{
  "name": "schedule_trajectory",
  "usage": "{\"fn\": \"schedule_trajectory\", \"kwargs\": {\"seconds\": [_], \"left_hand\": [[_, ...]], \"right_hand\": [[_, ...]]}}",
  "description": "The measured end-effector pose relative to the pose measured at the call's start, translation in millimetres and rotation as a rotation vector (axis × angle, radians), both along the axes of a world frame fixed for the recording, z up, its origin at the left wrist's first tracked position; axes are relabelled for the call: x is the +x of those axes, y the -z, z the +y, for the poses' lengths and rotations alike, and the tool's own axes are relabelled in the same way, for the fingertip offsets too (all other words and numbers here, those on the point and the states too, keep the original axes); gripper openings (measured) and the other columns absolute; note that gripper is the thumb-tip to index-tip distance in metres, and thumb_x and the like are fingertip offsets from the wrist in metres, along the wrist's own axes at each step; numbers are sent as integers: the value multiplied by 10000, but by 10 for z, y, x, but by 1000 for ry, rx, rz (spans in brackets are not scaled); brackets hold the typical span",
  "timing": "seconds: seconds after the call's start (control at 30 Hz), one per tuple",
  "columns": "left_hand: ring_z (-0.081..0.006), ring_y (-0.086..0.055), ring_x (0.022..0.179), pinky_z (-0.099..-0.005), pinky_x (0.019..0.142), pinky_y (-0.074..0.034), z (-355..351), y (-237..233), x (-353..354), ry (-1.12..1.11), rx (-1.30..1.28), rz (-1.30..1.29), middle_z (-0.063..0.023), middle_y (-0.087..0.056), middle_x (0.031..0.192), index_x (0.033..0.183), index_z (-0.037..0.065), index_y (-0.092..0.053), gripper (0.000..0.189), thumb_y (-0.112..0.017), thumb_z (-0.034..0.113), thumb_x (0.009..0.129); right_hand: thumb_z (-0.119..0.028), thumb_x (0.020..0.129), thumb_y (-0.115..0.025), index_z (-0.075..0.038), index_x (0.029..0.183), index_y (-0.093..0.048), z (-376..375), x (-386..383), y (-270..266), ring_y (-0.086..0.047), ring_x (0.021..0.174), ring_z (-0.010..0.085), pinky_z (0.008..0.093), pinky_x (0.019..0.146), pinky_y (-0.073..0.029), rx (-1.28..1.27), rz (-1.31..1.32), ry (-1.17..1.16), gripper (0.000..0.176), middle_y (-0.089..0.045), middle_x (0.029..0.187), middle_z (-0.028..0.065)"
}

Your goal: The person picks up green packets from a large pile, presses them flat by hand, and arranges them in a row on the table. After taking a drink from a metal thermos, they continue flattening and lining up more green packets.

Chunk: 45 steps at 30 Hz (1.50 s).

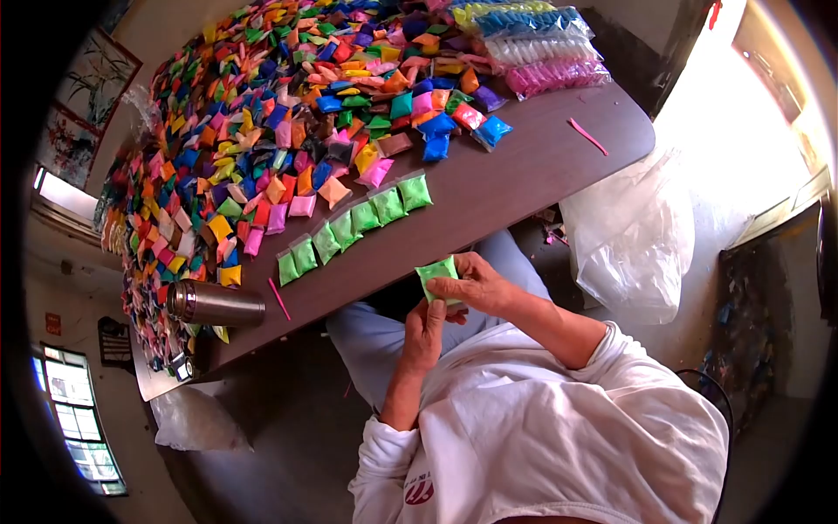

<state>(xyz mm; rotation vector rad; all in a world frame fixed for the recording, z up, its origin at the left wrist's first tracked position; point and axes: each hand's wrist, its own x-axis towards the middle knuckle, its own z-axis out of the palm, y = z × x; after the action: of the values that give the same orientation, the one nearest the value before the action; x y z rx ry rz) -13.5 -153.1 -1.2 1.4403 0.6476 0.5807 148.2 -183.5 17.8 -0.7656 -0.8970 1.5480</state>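
My left hand (424,332) and my right hand (482,284) meet over my lap, just off the table's front edge. Between them they hold a small light green packet (435,274), gripped by the fingers and thumbs of both. On the brown table (489,196), several similar green packets (344,230) form a slanting row, side by side. Behind that row spreads a big heap of small packets in many colours (288,113).
A metal flask (216,303) lies on its side at the table's left. Pink strips rest near the flask (279,299) and at the right end (587,137). Clear bags of blue, white and pink items (550,52) are stacked at the back. A white plastic bag (630,236) hangs at the right.
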Motion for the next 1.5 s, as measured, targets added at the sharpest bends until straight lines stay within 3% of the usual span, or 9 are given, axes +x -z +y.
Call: {"fn": "schedule_trajectory", "kwargs": {"seconds": [0.3,0.5,0.63,0.9,1.03,1.1,1.33,1.43,1.5], "left_hand": [[-168,-628,740,-304,722,-523,-19,-18,-34,-67,-23,-74,-116,-646,885,1081,-28,-543,492,-387,429,990],[-177,-633,745,-311,728,-524,-76,137,-82,-30,-67,-45,-114,-646,879,1088,-28,-533,483,-379,420,994],[-149,-628,700,-274,682,-520,-106,127,-74,-64,-84,-100,-92,-658,856,1041,-12,-573,481,-395,431,987],[-183,-638,705,-306,697,-526,-71,213,-141,-92,-106,-22,-129,-653,857,1075,-32,-539,510,-419,452,974],[-158,-633,705,-279,684,-520,-117,194,-130,-83,-114,4,-102,-656,849,1068,-17,-563,494,-438,450,968],[-136,-626,704,-260,676,-512,-116,181,-129,-90,-104,12,-76,-657,839,1071,-7,-579,488,-445,450,966],[-129,-619,741,-260,679,-505,-80,174,-167,-102,-121,-59,-69,-657,858,1046,-1,-608,472,-458,439,964],[-134,-618,745,-262,684,-497,-112,269,-216,-63,-75,28,-71,-658,848,1010,-7,-622,485,-439,441,971],[-137,-618,747,-264,687,-493,-123,300,-227,-45,-41,98,-72,-658,842,996,-11,-627,494,-428,442,975]], "right_hand": [[-209,918,-610,0,850,-574,32,30,39,-571,550,109,254,463,-451,37,-72,83,222,-617,705,58],[-238,916,-619,-2,872,-583,-23,69,7,-571,631,94,265,554,-472,14,-69,-21,243,-615,723,39],[-264,913,-623,-8,882,-583,-20,38,107,-544,629,79,251,567,-451,56,-104,45,261,-599,701,21],[-277,905,-634,13,1101,-589,45,120,-44,-525,725,77,210,602,-412,-8,-293,22,353,-614,862,25],[-284,891,-653,16,1100,-577,67,149,117,-538,739,85,217,613,-428,124,-433,-44,374,-624,877,29],[-296,877,-670,13,1076,-576,25,110,113,-548,741,83,223,616,-443,27,-287,-26,379,-622,865,26],[-302,871,-677,-2,1016,-588,-35,69,22,-549,707,79,226,592,-444,-39,-259,23,345,-603,793,16],[-301,870,-678,-13,949,-614,-42,136,28,-540,689,68,229,578,-435,-152,-465,-185,306,-606,749,9],[-297,865,-686,-23,886,-629,-58,114,74,-527,665,57,235,569,-427,21,-450,-106,281,-609,717,-4]]}}
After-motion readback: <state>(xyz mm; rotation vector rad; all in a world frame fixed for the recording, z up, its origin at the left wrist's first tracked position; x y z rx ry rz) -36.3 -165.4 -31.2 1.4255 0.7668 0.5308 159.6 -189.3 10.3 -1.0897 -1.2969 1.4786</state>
